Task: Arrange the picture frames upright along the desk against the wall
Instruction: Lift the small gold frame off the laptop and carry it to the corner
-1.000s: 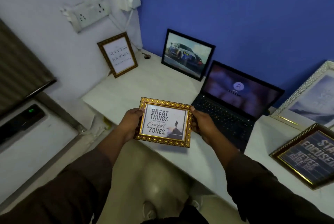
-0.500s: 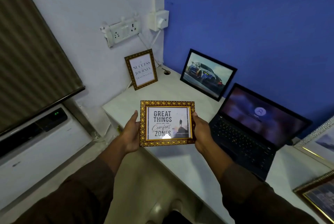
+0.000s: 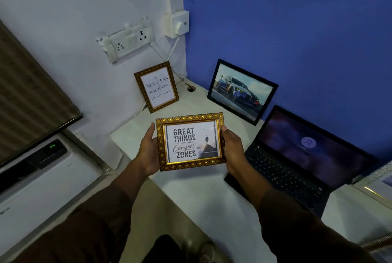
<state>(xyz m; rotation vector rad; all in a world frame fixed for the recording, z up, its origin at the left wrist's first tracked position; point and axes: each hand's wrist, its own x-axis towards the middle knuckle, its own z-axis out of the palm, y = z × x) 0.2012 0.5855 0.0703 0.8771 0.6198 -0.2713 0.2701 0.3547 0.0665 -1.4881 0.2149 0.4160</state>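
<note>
A gold-patterned frame reading "Great Things Never Come From Comfort Zones" (image 3: 190, 141) is held above the near left corner of the white desk (image 3: 203, 194). My left hand (image 3: 148, 152) grips its left edge and my right hand (image 3: 232, 150) grips its right edge. A second gold frame with the word "Success" (image 3: 157, 87) stands upright against the white wall at the desk's back left. A black frame with a car picture (image 3: 241, 91) leans upright against the blue wall.
An open laptop (image 3: 301, 156) sits on the desk to the right of the held frame. Part of a pale frame (image 3: 379, 180) shows at the right edge. A socket strip (image 3: 127, 43) and cables hang on the wall. A white appliance (image 3: 42, 180) stands left of the desk.
Both hands have carried the "Great Things" frame up and forward toward the desk's back left corner. The view has swung left, so the frames at the right have mostly left the picture.
</note>
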